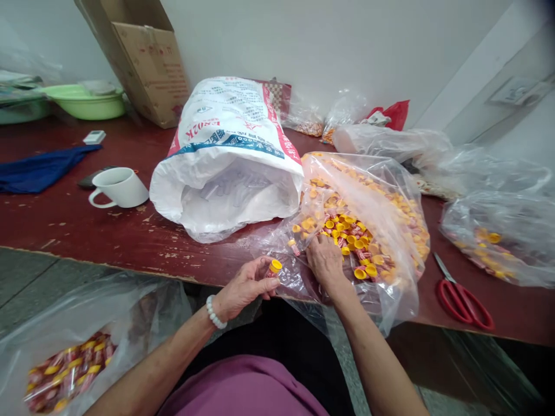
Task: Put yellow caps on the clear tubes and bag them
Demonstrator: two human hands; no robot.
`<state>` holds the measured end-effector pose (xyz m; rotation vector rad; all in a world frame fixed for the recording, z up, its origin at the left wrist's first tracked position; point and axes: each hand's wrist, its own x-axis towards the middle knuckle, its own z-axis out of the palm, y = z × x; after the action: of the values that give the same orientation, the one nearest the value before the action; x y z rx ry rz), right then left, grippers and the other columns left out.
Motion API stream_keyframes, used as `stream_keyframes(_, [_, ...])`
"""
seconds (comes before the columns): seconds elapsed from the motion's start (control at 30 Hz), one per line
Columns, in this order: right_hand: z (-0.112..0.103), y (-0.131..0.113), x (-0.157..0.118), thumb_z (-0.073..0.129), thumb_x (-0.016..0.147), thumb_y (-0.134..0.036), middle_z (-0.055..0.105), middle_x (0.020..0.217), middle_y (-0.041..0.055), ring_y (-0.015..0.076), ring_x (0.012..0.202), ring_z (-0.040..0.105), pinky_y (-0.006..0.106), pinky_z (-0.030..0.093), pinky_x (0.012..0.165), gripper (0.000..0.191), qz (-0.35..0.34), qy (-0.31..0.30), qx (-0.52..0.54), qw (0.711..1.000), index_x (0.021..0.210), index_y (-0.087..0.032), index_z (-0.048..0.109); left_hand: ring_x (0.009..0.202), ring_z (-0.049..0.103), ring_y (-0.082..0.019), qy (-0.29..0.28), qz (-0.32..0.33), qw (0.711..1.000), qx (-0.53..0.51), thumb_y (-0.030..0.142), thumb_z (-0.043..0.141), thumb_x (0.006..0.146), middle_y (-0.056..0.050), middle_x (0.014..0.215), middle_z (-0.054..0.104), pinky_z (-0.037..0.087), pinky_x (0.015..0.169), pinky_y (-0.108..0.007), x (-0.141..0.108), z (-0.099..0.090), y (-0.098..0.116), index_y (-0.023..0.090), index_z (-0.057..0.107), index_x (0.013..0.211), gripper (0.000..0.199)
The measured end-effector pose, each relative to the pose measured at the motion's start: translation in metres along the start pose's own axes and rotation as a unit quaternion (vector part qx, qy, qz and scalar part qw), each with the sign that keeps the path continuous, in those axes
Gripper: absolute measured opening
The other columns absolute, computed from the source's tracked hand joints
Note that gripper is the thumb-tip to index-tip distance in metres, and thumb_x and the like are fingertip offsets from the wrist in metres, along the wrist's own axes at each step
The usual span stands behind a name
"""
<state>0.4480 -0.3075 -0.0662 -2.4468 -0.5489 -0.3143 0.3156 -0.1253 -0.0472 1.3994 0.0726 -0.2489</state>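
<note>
Between the thumb and fingers of my left hand (249, 284) is a small red-patterned tube with a yellow cap (276, 266), held upright near the table's front edge. My right hand (325, 260) reaches into the mouth of a clear plastic bag (390, 231) full of yellow-capped pieces (347, 228); its fingertips are hidden among them. One loose piece (293, 247) lies just left of my right hand. Behind my hands, a big white woven sack (234, 121) lies with its opening toward me, clear plastic showing inside.
Red-handled scissors (463, 303) and another clear bag (498, 242) are at the right. A white mug (124, 188), blue cloth (39, 170), cardboard box (151, 69) and green basin (89, 104) stand or lie left. Low at left hangs a bag of capped tubes (69, 370).
</note>
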Motion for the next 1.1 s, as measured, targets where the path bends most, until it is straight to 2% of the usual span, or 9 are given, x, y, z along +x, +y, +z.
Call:
stream_keyframes(0.2, [-0.028,-0.038,-0.029,0.041,0.093,-0.037,0.063,0.085,0.0047,0.0143,0.068,0.057,0.028,0.048,0.063,0.026,0.049,0.04,0.158,0.985,0.099,-0.017,0.056,0.069,0.051,-0.01,0.017,0.012,0.998,0.051,0.028,0.063,0.078,-0.001,0.086,0.059,0.039,0.058,-0.021,0.0,0.005,0.005,0.015,0.057,0.099,0.026])
stream_keyframes(0.33, [-0.024,-0.077,-0.055,0.053,0.089,-0.036,0.064,0.081,0.0004,0.0127,0.07,0.059,0.027,0.049,0.068,0.017,0.049,0.027,0.389,0.919,0.092,-0.02,0.058,0.069,0.049,-0.012,0.003,0.048,0.996,0.077,0.023,0.063,0.076,0.0,0.077,0.058,0.039,0.063,-0.023,0.002,0.019,0.008,0.014,0.06,0.093,0.02])
stream_keyframes(0.43, [-0.02,-0.082,-0.065,0.051,0.09,-0.031,0.064,0.087,0.0016,0.0154,0.085,0.06,0.034,0.046,0.084,0.012,-0.033,-0.006,0.333,0.942,0.089,-0.022,0.06,0.063,0.046,-0.011,-0.003,0.056,0.995,0.077,0.023,0.063,0.076,0.002,0.069,0.054,0.038,0.059,-0.023,0.001,0.023,0.009,0.014,0.06,0.088,0.016])
stream_keyframes(0.5, [-0.023,-0.078,-0.067,0.055,0.087,-0.034,0.06,0.112,0.0066,0.021,0.108,0.053,0.041,0.04,0.095,0.015,-0.112,-0.026,0.239,0.964,0.098,-0.024,0.06,0.063,0.047,-0.011,0.0,0.048,0.998,0.051,0.023,0.064,0.074,0.002,0.072,0.054,0.038,0.059,-0.023,-0.002,0.022,0.01,0.014,0.06,0.09,0.019])
stream_keyframes(0.63, [-0.029,-0.073,-0.07,0.076,0.063,-0.045,0.041,0.138,0.0138,0.0327,0.124,0.038,0.05,0.034,0.098,0.062,-0.223,-0.088,0.082,0.967,0.115,-0.022,0.051,0.066,0.047,-0.011,-0.031,-0.007,0.998,-0.057,0.017,0.064,0.069,0.0,0.072,0.053,0.037,0.061,-0.023,-0.007,0.023,0.008,0.012,0.059,0.082,0.015])
stream_keyframes(0.7, [-0.025,-0.075,-0.074,0.078,0.057,-0.039,0.048,0.132,0.0143,0.033,0.119,0.042,0.05,0.034,0.096,0.067,-0.235,-0.088,0.052,0.967,0.114,-0.02,0.048,0.062,0.043,-0.009,-0.033,-0.032,0.994,-0.1,0.011,0.061,0.064,0.002,0.067,0.048,0.034,0.058,-0.023,-0.009,0.026,0.004,0.012,0.055,0.072,0.01])
stream_keyframes(0.8, [-0.01,-0.081,-0.079,0.068,0.057,-0.022,0.057,0.118,0.0123,0.0291,0.106,0.05,0.045,0.036,0.091,0.053,-0.217,-0.048,0.045,0.974,0.107,-0.019,0.049,0.059,0.037,-0.008,0.002,-0.032,0.993,-0.111,0.005,0.056,0.057,0.004,0.063,0.043,0.029,0.055,-0.023,-0.009,0.029,0.0,0.013,0.049,0.062,0.011])
stream_keyframes(0.93, [0.009,-0.091,-0.083,0.063,0.054,-0.021,0.059,0.103,0.0089,0.026,0.095,0.054,0.041,0.04,0.083,0.044,-0.194,-0.057,0.103,0.974,0.096,-0.02,0.05,0.06,0.039,-0.008,0.019,-0.022,0.992,-0.122,0.006,0.056,0.057,0.004,0.064,0.045,0.03,0.055,-0.023,-0.015,0.026,-0.004,0.013,0.052,0.066,0.012])
stream_keyframes(1.1, [0.01,-0.092,-0.084,0.073,0.065,-0.041,0.049,0.13,0.0129,0.0305,0.118,0.045,0.047,0.036,0.097,0.077,-0.256,-0.102,0.14,0.951,0.13,-0.021,0.039,0.054,0.046,-0.008,0.106,-0.027,0.984,-0.144,0.021,0.067,0.066,0.004,0.067,0.049,0.038,0.052,-0.022,-0.052,-0.014,-0.013,0.015,0.056,0.085,0.022])
